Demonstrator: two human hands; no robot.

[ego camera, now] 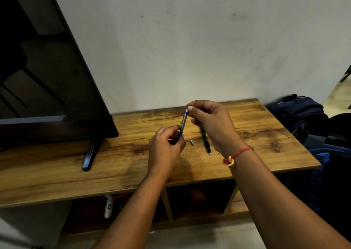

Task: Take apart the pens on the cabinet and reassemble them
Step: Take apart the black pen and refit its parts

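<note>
A silver pen with blue ends [183, 122] is held nearly upright above the wooden cabinet top [256, 127]. My left hand [165, 150] grips its lower end. My right hand [210, 125] pinches its blue top between thumb and forefinger. A black pen [206, 143] lies on the cabinet just under my right hand, tip pointing toward me. A small silver pen part [192, 142] lies on the wood between my two hands.
A dark television [47, 78] on a black foot [89, 157] fills the left of the cabinet. Blue bags [300, 112] sit past the cabinet's right edge. Open shelves below hold a white object [108, 207]. A pale wall stands behind.
</note>
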